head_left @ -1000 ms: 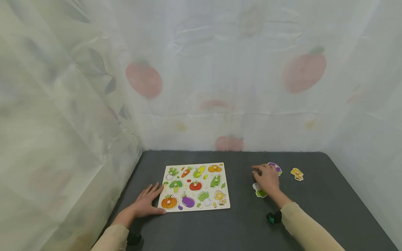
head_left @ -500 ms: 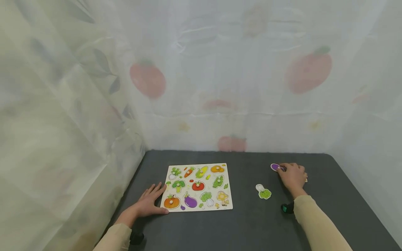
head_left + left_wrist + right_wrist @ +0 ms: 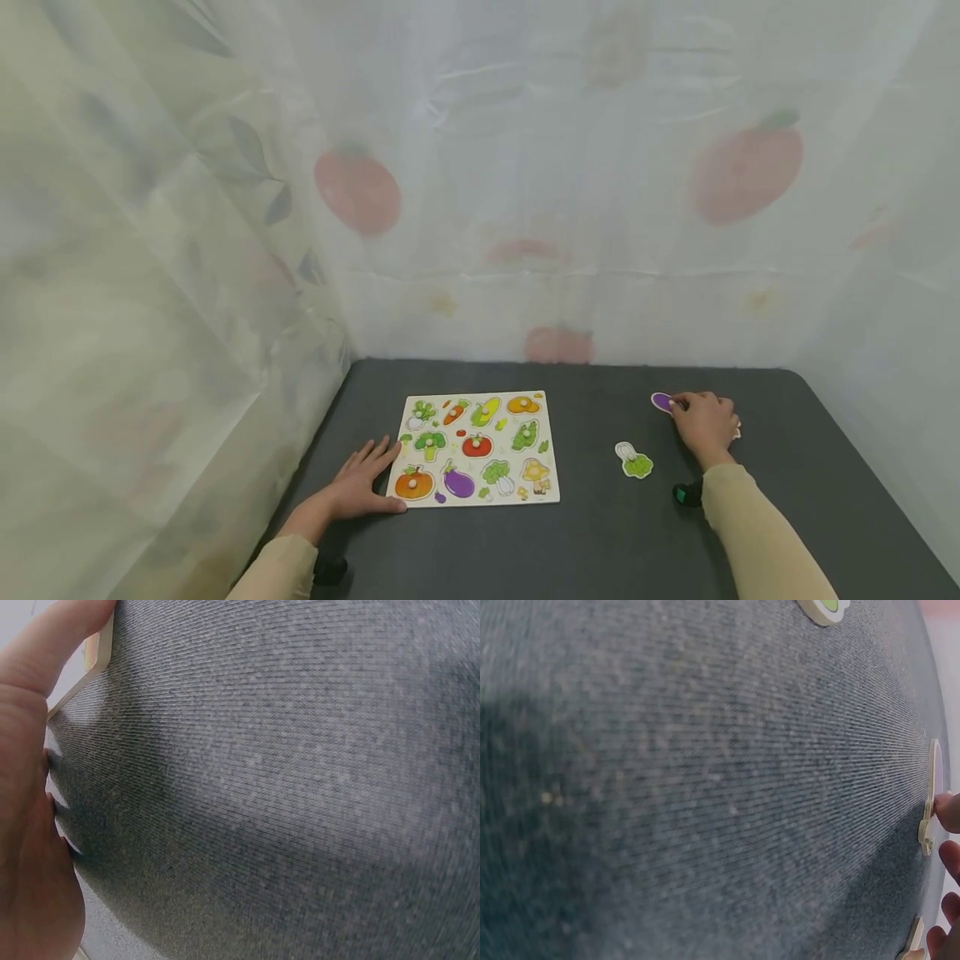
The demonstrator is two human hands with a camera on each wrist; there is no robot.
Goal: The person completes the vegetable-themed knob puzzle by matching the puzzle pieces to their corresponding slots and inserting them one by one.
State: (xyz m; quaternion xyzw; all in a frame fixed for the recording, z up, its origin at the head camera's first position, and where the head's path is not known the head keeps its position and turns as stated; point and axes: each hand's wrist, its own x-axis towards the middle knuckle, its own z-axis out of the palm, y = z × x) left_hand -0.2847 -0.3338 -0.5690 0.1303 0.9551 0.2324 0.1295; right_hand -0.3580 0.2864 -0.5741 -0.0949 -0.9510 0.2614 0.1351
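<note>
My left hand (image 3: pixel 358 486) rests with spread fingers on the near left edge of a vegetable puzzle board (image 3: pixel 487 505), thumb at its front corner. Printed vegetables cover the board, several with small knobs. Over at the right, my right hand (image 3: pixel 705 427) pinches an eggplant puzzle piece (image 3: pixel 662 402) with thumb and fingertips; part of the piece is hidden under the hand. In the right wrist view the eggplant piece (image 3: pixel 936 780) lies at table level against the thumb. A mushroom piece (image 3: pixel 913 942) sits by the other fingers, mostly covered in the head view.
A bok choy puzzle piece (image 3: pixel 635 462) lies on the dark grey table (image 3: pixel 585 542) between the board and my right hand. Pale curtains with fruit prints hang behind the table (image 3: pixel 562 208) and along both sides.
My right hand has moved right, from above the bok choy piece to the eggplant piece, and taken hold there. The mushroom piece is now mostly covered. My left hand stays on the board.
</note>
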